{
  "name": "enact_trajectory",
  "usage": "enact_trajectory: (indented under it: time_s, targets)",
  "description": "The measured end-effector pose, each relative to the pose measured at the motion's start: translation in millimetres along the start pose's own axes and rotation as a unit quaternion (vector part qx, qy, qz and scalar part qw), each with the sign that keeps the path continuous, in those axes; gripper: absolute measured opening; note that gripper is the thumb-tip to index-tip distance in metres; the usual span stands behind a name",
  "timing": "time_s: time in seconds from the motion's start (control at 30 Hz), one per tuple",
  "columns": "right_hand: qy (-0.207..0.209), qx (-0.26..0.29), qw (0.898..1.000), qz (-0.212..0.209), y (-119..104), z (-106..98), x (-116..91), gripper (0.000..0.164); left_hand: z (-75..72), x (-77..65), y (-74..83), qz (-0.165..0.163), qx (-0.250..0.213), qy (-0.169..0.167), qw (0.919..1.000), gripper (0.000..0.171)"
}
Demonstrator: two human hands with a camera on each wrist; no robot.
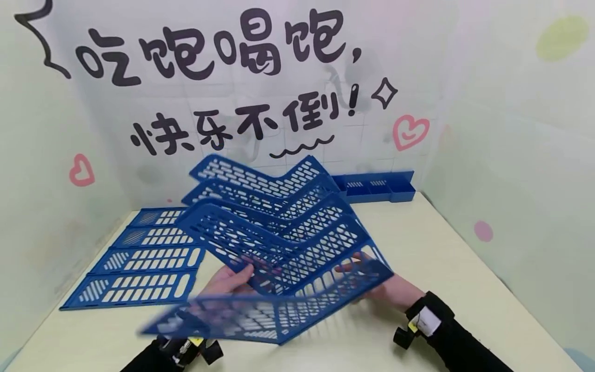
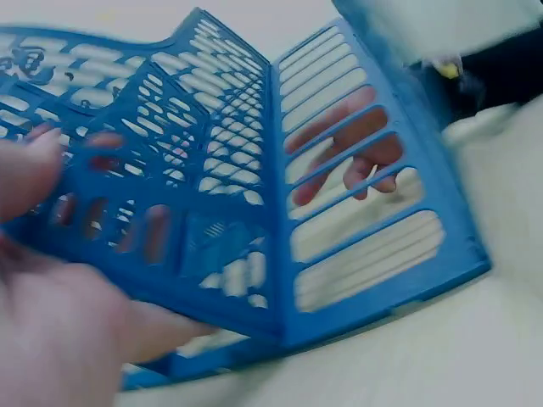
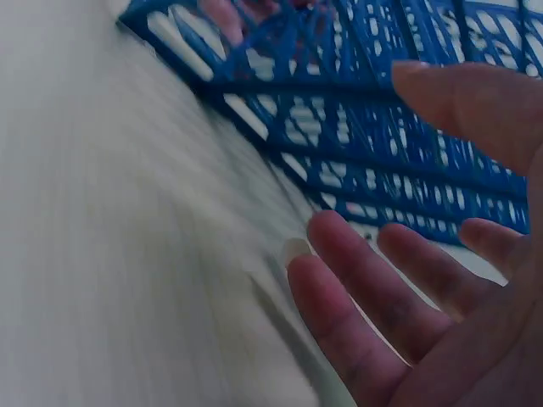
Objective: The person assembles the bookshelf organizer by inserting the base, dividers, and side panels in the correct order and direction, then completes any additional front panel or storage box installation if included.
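We see a blue slotted rack [image 1: 290,240] of several angled panels, held tilted between two bare hands above the middle of the counter [image 1: 446,258], between its left and right edges. In the head view its far end overlaps the counter's back edge, and its nearest panel is blurred. We cannot tell whether any part of the rack touches the counter.

The left grip [image 1: 228,281] pinches one panel: the thumb lies on the near face, and in the left wrist view we find its fingers behind, showing through the slots. The right grip [image 1: 383,287] is at the rack's right side, its fingers parted and slightly bent, the thumb well apart from them. In the head view we see its fingertips against the slotted panel; the right wrist view shows the thumb in front of the rack's blue bars, and we cannot tell whether it touches them.

Along the counter's left edge we see four flat slotted panels [image 1: 139,273] laid in a row, reaching toward the back left corner. At the back edge, near the back right corner, stands a blue compartment tray [image 1: 381,190], partly hidden by the rack. Behind the counter we see a pale wall [image 1: 297,98] with large black characters and a pink heart. Each wrist wears a black strap [image 1: 439,305].
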State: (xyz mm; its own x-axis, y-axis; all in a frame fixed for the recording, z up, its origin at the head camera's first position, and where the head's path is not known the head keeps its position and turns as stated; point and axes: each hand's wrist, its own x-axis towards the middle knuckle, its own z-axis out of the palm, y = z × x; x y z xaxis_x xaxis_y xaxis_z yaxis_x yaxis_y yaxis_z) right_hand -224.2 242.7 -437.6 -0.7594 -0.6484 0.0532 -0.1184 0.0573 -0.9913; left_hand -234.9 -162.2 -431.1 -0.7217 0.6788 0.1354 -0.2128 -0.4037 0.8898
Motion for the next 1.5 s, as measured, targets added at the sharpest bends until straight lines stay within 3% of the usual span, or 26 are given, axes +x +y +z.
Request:
enact_trajectory:
  time_s: [0.07,0.17,0.23,0.33,0.43,0.5,0.57,0.63,0.77,0.9,1.07,1.2,1.27,1.3,1.33,1.4,1.43,1.5]
  targets:
    - [-0.042,0.073,0.996,-0.039,-3.6,5.6,-0.2,0.074,2.9,4.5,-2.4,-0.018,-0.008,-0.026,0.9995,0.037]
    - [-0.069,0.133,0.985,-0.086,-7.5,11.2,-2.4,0.067,6.8,14.4,-6.0,-0.04,0.027,-0.033,0.9983,0.038]
    - [-0.064,0.126,0.983,-0.119,-7.2,13.7,-3.2,0.07,8.3,20.1,-7.1,-0.05,0.072,-0.031,0.9957,0.04]
    - [-0.061,0.109,0.982,-0.141,-3.4,16.8,-2.2,0.075,7.5,21.2,-10.2,-0.061,0.137,-0.018,0.9885,0.058]
    - [-0.058,0.127,0.982,-0.127,0.5,19.5,-1.2,0.069,9.6,16.8,-14.6,-0.069,0.149,-0.008,0.9864,0.065]
    - [-0.049,0.131,0.984,-0.109,1.6,20.8,-3.3,0.067,9.9,15.4,-19.9,-0.085,0.14,-0.004,0.9865,0.052]
    - [-0.013,0.104,0.99,-0.094,-0.2,23.4,-6.0,0.07,10.7,15.6,-24.4,-0.092,0.143,-0.008,0.9854,0.05]
    - [0.036,0.078,0.995,-0.054,-4.9,26.3,-8.8,0.068,9.8,17.6,-28.6,-0.097,0.161,-0.012,0.9821,0.049]
    - [0.108,0.041,0.993,-0.015,-17.3,26.6,-9.3,0.068,5.2,23.0,-29.8,-0.081,0.23,-0.005,0.9697,0.045]
    - [0.159,-0.015,0.986,-0.054,-27.0,10.9,-11.2,0.066,-6.3,19.9,-12.3,-0.056,0.274,0.075,0.957,0.041]
    - [0.24,-0.154,0.958,-0.032,-33.2,-19.8,-32.2,0.059,-33.5,6.5,26.7,-0.003,0.294,0.198,0.9352,0.04]
    - [0.272,-0.273,0.922,-0.04,-27.0,-34.5,-54.1,0.057,-61.0,-7.3,52.9,0.018,0.341,0.252,0.9055,0.039]
    - [0.286,-0.32,0.901,-0.068,-21.8,-37.7,-59.9,0.052,-75.5,-17.8,64.0,0.009,0.375,0.274,0.8857,0.039]
    - [0.291,-0.332,0.893,-0.079,-19.0,-38.5,-61.8,0.05,-82.4,-24.2,69.4,0.002,0.408,0.279,0.8693,0.038]
    - [0.298,-0.348,0.885,-0.086,-16.9,-39.0,-62.6,0.048,-89.2,-30.9,74.2,-0.007,0.45,0.283,0.8471,0.037]
    - [0.307,-0.375,0.87,-0.092,-13.1,-39.2,-62.7,0.046,-102.1,-44.7,82.8,-0.031,0.539,0.285,0.792,0.035]
    - [0.31,-0.385,0.864,-0.095,-11.9,-39.3,-62.0,0.046,-108.3,-51.5,86.2,-0.048,0.583,0.284,0.7601,0.036]
    - [0.311,-0.385,0.863,-0.101,-9.2,-39.2,-60.2,0.046,-120.4,-64.5,90.7,-0.086,0.664,0.281,0.6871,0.04]
